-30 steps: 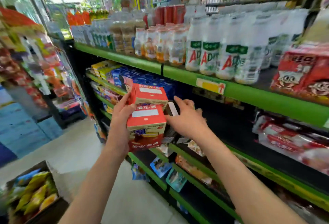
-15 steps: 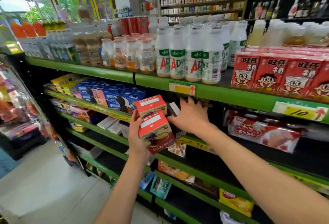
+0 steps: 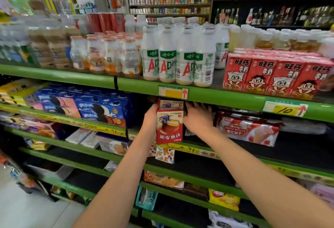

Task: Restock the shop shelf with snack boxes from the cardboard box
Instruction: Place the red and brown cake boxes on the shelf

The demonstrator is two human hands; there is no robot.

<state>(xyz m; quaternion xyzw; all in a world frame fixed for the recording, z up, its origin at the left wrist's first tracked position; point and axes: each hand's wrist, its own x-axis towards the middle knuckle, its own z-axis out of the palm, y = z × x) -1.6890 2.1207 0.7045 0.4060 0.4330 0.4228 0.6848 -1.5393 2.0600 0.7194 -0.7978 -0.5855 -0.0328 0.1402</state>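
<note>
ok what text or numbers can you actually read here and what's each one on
"AD": white bottles, top shelf
"旺仔": red cartons
"10": yellow price tag
"Wafer": red-and-white pack
Red snack box in the left hand: print upside down, unreadable
Back-wall packs and bottles: too small

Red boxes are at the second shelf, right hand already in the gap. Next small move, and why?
Probably push the front red box straight back into the shelf gap. The left hand grips it at the shelf edge, a second box sits just behind it, and the right hand reaches in beside them, apparently steadying stock between the blue boxes and wafer pack.
</note>
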